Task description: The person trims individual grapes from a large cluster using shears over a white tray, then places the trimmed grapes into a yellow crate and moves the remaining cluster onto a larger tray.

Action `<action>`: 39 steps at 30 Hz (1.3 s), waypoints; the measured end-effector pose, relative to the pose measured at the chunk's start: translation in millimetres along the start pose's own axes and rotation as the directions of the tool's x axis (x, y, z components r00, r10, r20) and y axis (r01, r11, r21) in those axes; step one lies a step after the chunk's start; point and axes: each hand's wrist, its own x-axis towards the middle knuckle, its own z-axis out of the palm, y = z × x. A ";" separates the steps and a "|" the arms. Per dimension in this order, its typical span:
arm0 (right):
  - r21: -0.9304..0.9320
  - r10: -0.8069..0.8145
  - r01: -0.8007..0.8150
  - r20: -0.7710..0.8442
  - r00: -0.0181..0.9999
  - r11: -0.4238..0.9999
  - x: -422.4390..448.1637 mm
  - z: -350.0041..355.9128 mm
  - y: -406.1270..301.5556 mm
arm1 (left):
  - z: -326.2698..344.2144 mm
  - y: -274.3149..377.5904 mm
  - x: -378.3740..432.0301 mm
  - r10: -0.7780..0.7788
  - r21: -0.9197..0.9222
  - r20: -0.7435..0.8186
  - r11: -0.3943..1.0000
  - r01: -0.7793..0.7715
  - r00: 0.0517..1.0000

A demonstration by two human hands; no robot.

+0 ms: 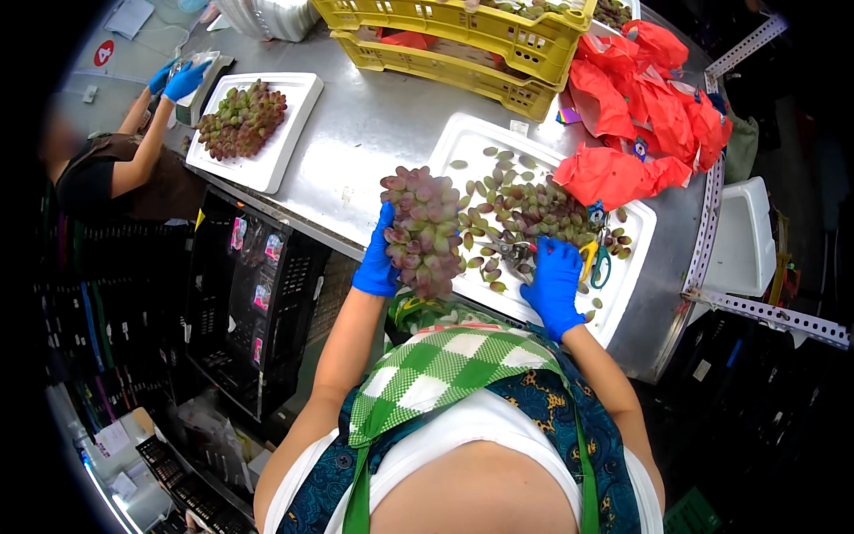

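My left hand (380, 257), in a blue glove, holds up a bunch of purple-green grapes (425, 230) just left of a white foam tray (620, 314). My right hand (555, 284), gloved in blue too, is low over the tray, with its fingers around the handles of small pruning shears (508, 251). The shears' blades point left. Loose grapes (497, 193) are scattered over the tray, with a denser heap of grapes (554, 210) behind my right hand. Scissors with yellow and teal handles (595, 261) lie beside that hand.
Crumpled red paper (657, 100) overlaps the tray's far right corner. Stacked yellow crates (454, 40) stand at the back of the metal table (360, 133). Another white foam tray (283, 153) bears a grape bunch (243, 120). A co-worker's blue-gloved hands (177, 79) are at far left.
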 end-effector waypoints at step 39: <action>0.653 -0.115 -0.149 0.343 0.932 0.743 -16.7 -104.7 -23.0 | -2.0 -26.5 -14.2 0.188 0.087 -0.102 0.980 -0.180 0.977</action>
